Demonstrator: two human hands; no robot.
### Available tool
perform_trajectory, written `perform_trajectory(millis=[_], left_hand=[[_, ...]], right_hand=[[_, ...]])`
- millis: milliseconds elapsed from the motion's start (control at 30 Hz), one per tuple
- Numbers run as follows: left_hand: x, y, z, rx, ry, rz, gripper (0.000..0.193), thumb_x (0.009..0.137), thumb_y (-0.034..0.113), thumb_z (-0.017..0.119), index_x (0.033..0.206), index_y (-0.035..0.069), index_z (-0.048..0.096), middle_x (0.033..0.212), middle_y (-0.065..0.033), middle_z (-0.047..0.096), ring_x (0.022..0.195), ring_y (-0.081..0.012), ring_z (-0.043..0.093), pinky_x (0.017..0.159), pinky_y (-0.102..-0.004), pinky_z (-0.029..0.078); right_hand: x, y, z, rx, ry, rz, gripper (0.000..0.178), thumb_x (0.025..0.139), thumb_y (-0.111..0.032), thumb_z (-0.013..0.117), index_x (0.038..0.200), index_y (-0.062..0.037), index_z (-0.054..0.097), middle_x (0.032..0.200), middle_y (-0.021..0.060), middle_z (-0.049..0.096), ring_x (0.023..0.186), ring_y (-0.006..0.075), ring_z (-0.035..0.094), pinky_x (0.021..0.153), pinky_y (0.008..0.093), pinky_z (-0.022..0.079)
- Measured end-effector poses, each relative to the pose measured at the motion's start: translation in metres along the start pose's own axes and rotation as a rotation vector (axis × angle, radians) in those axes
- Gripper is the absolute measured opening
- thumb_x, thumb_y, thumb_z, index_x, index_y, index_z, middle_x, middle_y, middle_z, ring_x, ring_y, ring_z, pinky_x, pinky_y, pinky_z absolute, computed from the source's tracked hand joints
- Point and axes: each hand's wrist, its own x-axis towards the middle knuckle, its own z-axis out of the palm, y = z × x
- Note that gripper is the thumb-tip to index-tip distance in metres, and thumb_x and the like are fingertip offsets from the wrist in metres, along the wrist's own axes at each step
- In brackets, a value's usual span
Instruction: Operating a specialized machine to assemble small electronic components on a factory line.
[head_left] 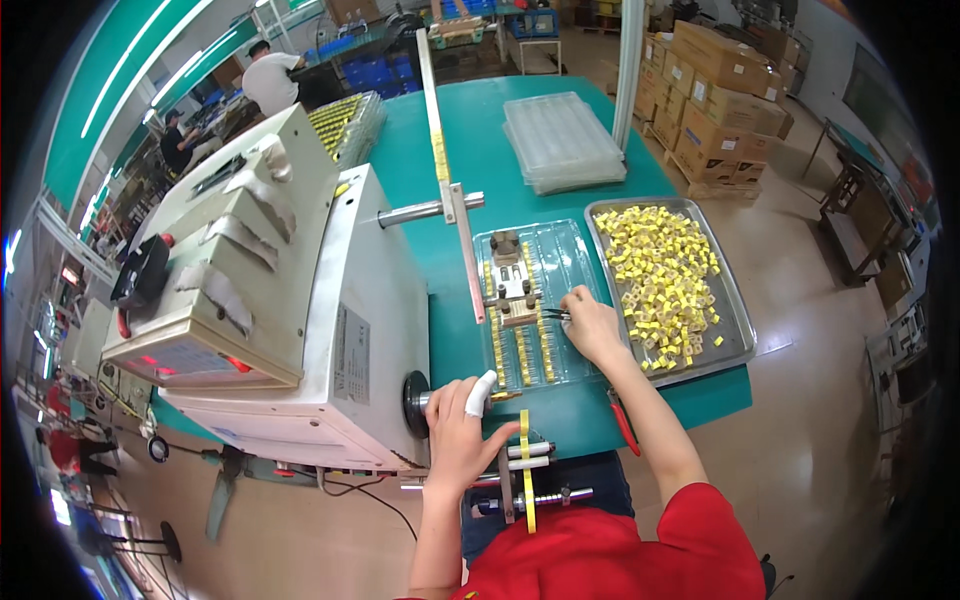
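Note:
My right hand (592,325) is closed on dark tweezers (556,314), whose tips reach a small block-like metal fixture (516,288). The fixture stands over a clear plastic tray (575,258) holding rows of small yellow-topped parts (524,357). Beside the black round knob (415,404) of the white machine (340,330), my left hand (459,432) has its thumb spread away from the fingers. A white cover (481,393) wraps one of its fingers. Some of the left fingers are hidden against the knob. A yellow strip (527,470) runs below the thumb.
A metal tray (742,335) of loose yellow pieces (665,280) sits to the right. Red-handled pliers (624,422) lie at the table's near edge. Stacked clear trays (565,140) stand farther back. An upright bar (437,130) rises mid-table. Cardboard boxes (725,95) and two people are beyond.

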Motion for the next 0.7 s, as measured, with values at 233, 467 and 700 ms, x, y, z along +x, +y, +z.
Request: perform_trajectory(millis=[233, 467, 700], left_hand=[[-0.004, -0.008, 0.001, -0.004, -0.053, 0.000, 0.081, 0.070, 0.037, 0.082, 0.135, 0.005, 0.046, 0.127, -0.0108, 0.048, 0.120, -0.0305, 0.041, 0.103, -0.0440, 0.026], [-0.006, -0.006, 0.000, -0.052, -0.106, -0.029, 0.080, 0.071, 0.035, 0.082, 0.136, 0.006, 0.046, 0.130, -0.0114, 0.044, 0.124, -0.0315, 0.037, 0.105, -0.0439, 0.023], [-0.007, -0.009, 0.005, -0.044, -0.121, -0.016, 0.076, 0.073, 0.035, 0.080, 0.136, 0.008, 0.046, 0.130, -0.0101, 0.044, 0.123, -0.0298, 0.036, 0.104, -0.0427, 0.021]], right_hand=[[-0.069, -0.052, -0.037, 0.992, -0.264, 0.099, 0.021, 0.086, -0.013, 0.072, 0.104, -0.0053, 0.065, 0.096, -0.0043, 0.062, 0.076, 0.0018, 0.049, 0.064, 0.0197, 0.041], [-0.082, -0.060, -0.036, 1.111, -0.417, 0.231, 0.023, 0.084, -0.013, 0.076, 0.103, -0.0007, 0.069, 0.066, -0.0084, 0.053, 0.058, -0.0010, 0.039, 0.053, 0.0191, 0.029], [-0.085, -0.072, -0.020, 1.230, -0.409, 0.305, 0.022, 0.083, -0.013, 0.078, 0.101, -0.0017, 0.071, 0.059, -0.0124, 0.041, 0.055, -0.0010, 0.031, 0.051, 0.0214, 0.023]])
